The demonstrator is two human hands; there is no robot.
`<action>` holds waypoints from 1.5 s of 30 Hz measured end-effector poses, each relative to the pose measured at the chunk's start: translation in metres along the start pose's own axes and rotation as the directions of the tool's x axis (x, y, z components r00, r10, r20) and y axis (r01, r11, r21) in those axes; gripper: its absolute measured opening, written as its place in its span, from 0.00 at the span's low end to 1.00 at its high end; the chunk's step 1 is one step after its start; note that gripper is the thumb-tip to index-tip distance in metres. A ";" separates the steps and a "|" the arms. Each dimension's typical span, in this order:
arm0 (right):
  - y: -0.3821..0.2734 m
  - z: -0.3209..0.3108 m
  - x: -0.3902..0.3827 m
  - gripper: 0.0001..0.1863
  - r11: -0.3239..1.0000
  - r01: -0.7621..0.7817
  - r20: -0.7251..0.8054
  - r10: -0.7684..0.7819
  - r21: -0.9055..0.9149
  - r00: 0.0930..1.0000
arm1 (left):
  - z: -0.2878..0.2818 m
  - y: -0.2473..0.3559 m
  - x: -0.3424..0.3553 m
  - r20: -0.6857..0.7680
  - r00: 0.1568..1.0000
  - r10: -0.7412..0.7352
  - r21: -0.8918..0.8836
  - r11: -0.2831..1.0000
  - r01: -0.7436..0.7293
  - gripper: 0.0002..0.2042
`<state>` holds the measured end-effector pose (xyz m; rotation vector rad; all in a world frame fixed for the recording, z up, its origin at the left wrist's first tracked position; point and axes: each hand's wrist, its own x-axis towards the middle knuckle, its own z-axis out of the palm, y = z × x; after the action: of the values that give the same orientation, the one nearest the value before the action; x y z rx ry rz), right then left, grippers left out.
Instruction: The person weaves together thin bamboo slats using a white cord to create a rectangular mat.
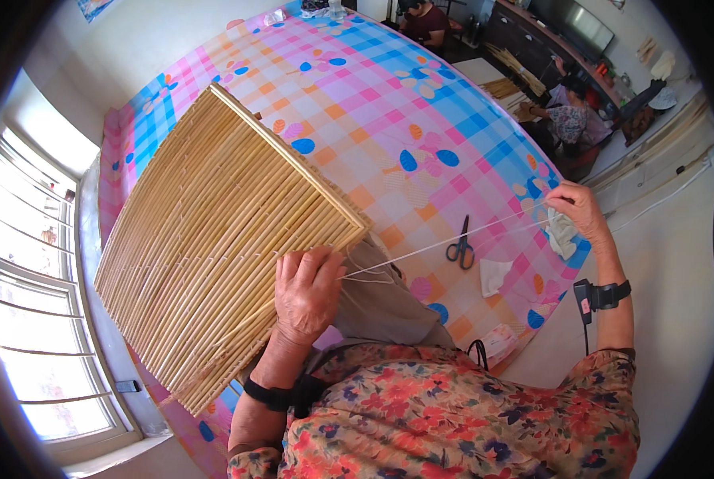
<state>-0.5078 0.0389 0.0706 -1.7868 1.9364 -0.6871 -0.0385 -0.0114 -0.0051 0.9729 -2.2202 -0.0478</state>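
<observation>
Pinching thin white thread, right hand — clasping rectangular tan reed mat, left hand — ideally keeping tension even.

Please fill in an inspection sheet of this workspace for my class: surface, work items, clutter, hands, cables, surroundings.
Surface: checked sheet, pink, blue and orange, with leaf-like prints.
Work items: stalk mat, slanted before the person; white thread, stretched out to its right.
Clutter: dark scissors; white scrap; crumpled white cloth.
Hands: left hand on the mat's near edge, grip underneath hidden; right hand raised, pinching the thread.
Cables: black cable hanging from a forearm device.
Surroundings: barred window at left; two people beyond the sheet, upper right.
</observation>
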 end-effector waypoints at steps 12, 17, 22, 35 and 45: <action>-0.058 0.039 0.010 0.03 0.972 0.233 -0.013 -0.233 0.041 0.972 | -0.008 0.005 0.003 0.073 0.996 0.050 0.057 0.997 -0.054 0.28; -0.118 0.094 0.011 0.05 0.930 0.312 0.185 -0.348 0.196 0.919 | -0.009 0.005 0.005 0.078 0.995 0.062 -0.003 0.998 -0.062 0.29; -0.120 0.099 0.027 0.05 0.930 0.277 0.028 -0.292 0.244 0.956 | -0.003 0.006 0.002 0.120 0.993 0.018 0.090 0.996 -0.029 0.24; -0.099 0.022 0.039 0.05 0.980 0.198 -0.183 -0.194 0.004 0.964 | -0.003 -0.007 -0.003 0.020 1.000 0.017 -0.049 0.999 -0.016 0.21; 0.067 -0.112 0.072 0.10 0.999 0.035 -0.657 -0.029 -0.004 0.753 | -0.010 0.005 0.009 0.052 0.998 0.022 -0.088 0.996 -0.017 0.23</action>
<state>-0.6354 -0.0210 0.1201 -1.7064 2.3131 -1.5031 -0.0396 -0.0120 0.0096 0.9119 -2.2557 -0.1628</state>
